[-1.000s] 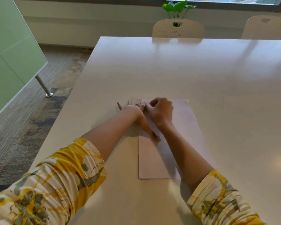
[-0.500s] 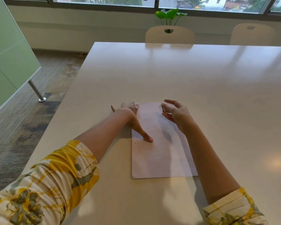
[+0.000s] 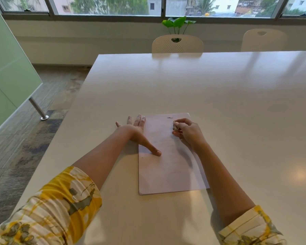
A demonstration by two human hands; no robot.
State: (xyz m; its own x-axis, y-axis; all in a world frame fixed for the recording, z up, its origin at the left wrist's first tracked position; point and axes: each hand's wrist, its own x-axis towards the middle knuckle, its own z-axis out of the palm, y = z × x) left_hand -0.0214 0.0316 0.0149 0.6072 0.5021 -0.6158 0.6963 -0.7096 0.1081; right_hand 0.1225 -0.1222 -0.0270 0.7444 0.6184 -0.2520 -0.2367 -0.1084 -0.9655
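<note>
On the desk [image 3: 237,103], toward the left, we see the left hand [image 3: 133,133] lying flat, fingers straight and spread, its thumb pressing the paper sheet [image 3: 166,174]. The right hand [image 3: 189,133] rests on the sheet's far end with its fingers curled; we cannot tell whether they pinch anything.

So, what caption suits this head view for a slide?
Left hand presses a paper sheet to the table; right hand pinches a small pale object over it.
</note>
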